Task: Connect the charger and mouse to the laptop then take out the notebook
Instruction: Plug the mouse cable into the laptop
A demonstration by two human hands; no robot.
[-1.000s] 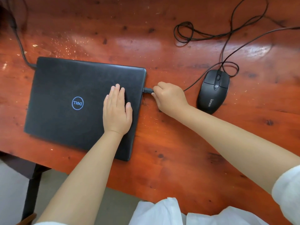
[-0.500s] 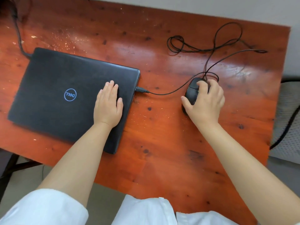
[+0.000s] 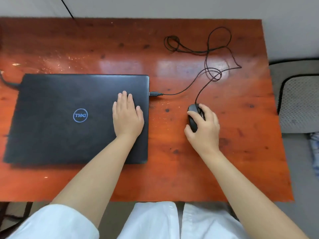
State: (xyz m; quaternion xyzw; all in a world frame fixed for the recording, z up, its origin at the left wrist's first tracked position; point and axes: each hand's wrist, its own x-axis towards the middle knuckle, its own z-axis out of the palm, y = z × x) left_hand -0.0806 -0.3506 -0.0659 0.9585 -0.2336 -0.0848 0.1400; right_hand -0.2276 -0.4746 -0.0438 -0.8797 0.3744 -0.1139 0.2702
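Observation:
A closed black laptop (image 3: 60, 118) with a blue round logo lies on the left of the red wooden table (image 3: 172, 178). My left hand (image 3: 127, 116) rests flat on its lid near the right edge. The mouse's USB plug (image 3: 155, 94) sits in the laptop's right side. Its thin black cable (image 3: 207, 54) loops across the back of the table. My right hand (image 3: 203, 128) grips the black mouse (image 3: 192, 118), which shows only at its left side. A charger cable (image 3: 8, 84) meets the laptop's back left corner. No notebook is in view.
A grey dotted cushion with black trim (image 3: 298, 100) lies on a seat beyond the table's right edge. A thin dark cable (image 3: 66, 7) runs up the grey wall behind the table. My white clothing (image 3: 155, 221) fills the lower edge.
My right hand left the USB plug, took hold of the mouse and drew it nearer to me. My left hand stayed on the lid. The view tilted up, showing the whole table.

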